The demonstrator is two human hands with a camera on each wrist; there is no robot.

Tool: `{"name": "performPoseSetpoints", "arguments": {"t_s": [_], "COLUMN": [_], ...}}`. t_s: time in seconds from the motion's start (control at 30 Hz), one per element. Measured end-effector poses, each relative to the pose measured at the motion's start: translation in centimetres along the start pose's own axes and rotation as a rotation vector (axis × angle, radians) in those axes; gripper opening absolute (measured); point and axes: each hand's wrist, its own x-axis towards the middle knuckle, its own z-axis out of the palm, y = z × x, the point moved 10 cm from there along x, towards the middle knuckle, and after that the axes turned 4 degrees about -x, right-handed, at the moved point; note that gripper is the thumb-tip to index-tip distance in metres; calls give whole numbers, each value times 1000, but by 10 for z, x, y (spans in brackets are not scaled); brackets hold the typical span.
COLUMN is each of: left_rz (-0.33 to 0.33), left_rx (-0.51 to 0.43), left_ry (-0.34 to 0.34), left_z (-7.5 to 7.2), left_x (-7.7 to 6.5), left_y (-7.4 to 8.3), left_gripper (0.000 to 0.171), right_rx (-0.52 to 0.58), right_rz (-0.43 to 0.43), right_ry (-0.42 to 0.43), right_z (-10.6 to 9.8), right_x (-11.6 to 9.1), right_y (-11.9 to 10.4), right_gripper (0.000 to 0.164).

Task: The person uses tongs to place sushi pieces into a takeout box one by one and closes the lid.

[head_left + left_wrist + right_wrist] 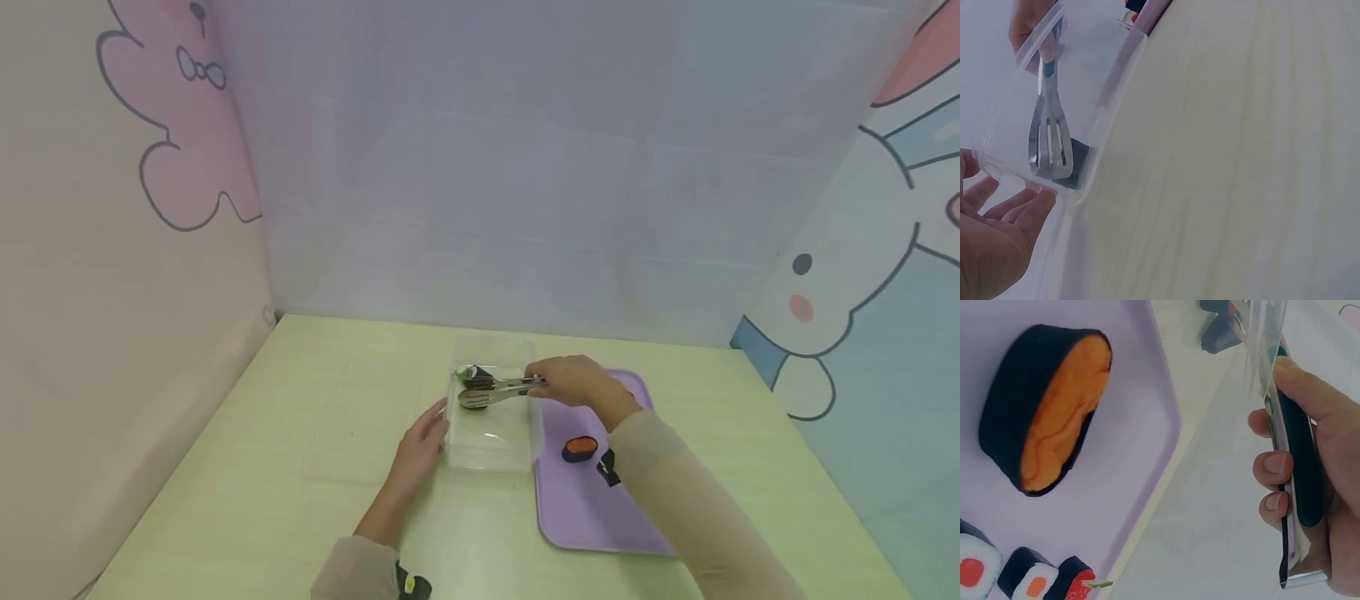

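Note:
My right hand point(573, 381) grips metal tongs point(1049, 134) with dark handle pads, reaching over a clear plastic container point(491, 458). The slotted tong ends are inside it at the left, next to dark-wrapped sushi pieces point(474, 372); whether they pinch one, I cannot tell. My left hand point(420, 446) touches the container's left wall from outside, with its fingers point(1035, 215) against the wall. Right of the container, on a purple tray point(573, 517), lies an orange-topped sushi piece point(1063, 419) wrapped in black. The right wrist view also shows smaller sushi rolls point(1032, 581) on the tray.
A faint clear plastic sheet or lid point(363, 425) lies flat on the pale table point(247, 517), left of the container. Behind the table hangs a plain light curtain point(487, 183). Cartoon-printed walls point(832, 275) stand at both sides. My right sleeve point(697, 500) covers part of the tray.

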Motion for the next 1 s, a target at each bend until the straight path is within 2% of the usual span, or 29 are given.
{"name": "performPoseSetpoints", "arguments": {"t_s": [0.2,0.4,0.53,0.83,1.0], "left_rz": [8,15,17,6,16], "left_rx": [6,4,11,16,29], "left_ry": [-3,-7,-6,-4,-1], "left_z": [2,1,1,0,-1], "left_x": [1,3,4,5,4], "left_y": [1,1,2,0,4], "left_gripper": [43,44,44,44,44], "right_rx": [-10,24,51,102,113], "right_rz": [27,76,92,164,181], "right_ry": [33,97,130,152,150], "right_z": [-12,-28,-32,-19,-9], "right_x": [-14,-51,-79,-137,-160], "right_y": [5,23,38,69,78], "right_gripper": [24,36,37,39,38]}}
